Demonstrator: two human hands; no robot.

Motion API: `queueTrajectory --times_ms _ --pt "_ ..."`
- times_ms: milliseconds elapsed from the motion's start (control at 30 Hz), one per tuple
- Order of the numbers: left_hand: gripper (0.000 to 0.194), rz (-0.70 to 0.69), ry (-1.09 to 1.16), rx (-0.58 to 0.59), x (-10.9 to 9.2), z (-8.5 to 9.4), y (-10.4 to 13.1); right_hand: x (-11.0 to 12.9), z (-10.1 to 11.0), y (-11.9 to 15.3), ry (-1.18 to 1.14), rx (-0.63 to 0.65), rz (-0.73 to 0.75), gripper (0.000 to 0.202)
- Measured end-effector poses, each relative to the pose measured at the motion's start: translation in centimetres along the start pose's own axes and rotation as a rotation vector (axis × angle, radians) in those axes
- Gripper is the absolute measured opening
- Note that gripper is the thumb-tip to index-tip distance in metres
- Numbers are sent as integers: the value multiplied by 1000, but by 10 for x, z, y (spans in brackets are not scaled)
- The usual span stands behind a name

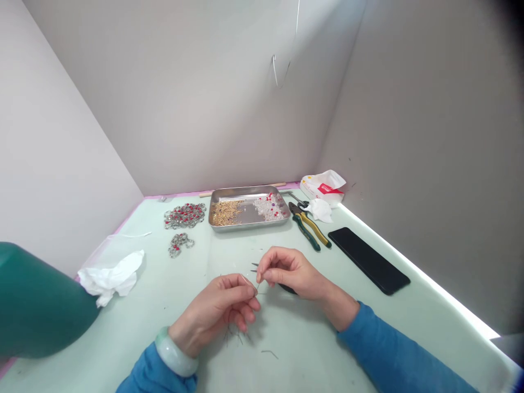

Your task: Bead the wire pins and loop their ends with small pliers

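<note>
Close together over the pale green table, both my hands pinch at a thin wire (258,285). My left hand (223,303) grips it between thumb and forefinger, its other fingers curled below. My right hand (290,270) closes thumb and fingertips on the wire's upper end. A dark, pointed tool (254,265) lies partly hidden behind my right hand; its kind is unclear. Under my left hand several thin wire pieces (238,337) show, and one bent wire piece (269,352) lies apart, nearer to me.
A metal tray (249,226) holds gold beads (226,213) and clear and red beads (268,208). Left of it sit two heaps of beaded wire rings (185,216). Pliers (309,226) and a black phone (368,261) lie right. Crumpled tissue (112,277) and a green container (41,300) stand left.
</note>
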State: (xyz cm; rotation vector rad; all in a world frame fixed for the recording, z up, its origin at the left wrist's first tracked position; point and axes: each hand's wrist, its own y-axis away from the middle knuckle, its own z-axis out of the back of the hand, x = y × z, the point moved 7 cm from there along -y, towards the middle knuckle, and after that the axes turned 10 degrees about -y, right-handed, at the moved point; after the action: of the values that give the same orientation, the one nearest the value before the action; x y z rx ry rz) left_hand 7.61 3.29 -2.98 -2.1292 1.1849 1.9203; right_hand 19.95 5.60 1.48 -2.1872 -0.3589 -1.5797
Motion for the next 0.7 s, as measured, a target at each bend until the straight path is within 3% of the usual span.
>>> queueTrajectory --times_ms 300,700 --pt "18 -62 -71 -55 -7 12 -2 9 23 -1 -76 -181 91 11" --pt "17 -96 -52 -83 -8 5 1 2 8 -1 -122 -183 99 12"
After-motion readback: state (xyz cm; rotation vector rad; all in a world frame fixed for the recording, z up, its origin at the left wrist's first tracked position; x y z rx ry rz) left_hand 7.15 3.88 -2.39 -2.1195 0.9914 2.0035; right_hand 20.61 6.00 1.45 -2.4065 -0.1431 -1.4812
